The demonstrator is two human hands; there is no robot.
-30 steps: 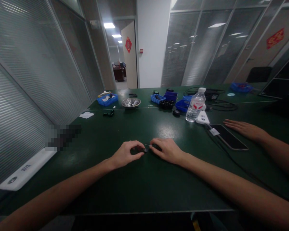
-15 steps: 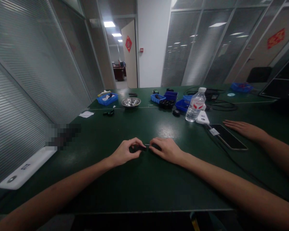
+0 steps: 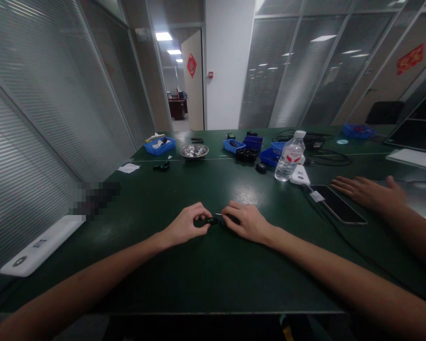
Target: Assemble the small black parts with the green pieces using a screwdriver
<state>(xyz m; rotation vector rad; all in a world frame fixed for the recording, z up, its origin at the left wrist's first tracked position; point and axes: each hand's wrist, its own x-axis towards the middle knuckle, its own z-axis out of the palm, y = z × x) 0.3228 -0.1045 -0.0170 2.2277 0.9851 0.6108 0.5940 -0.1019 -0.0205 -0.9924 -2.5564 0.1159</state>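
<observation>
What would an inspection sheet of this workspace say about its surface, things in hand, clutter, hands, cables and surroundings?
Surface: dark green table, reflecting light beyond the hands.
Things in hand: small dark part; tool with a thin pale tip. Whether they touch: cannot tell.
Clutter: bottle, phone, metal bowl, paper, blue trays.
Hands: left hand pinches the part; right hand holds the tool. Another person's hand is beside the phone.
Cables: dark cables near the phone and behind the bottle.
Surroundings: blinds, open door.
</observation>
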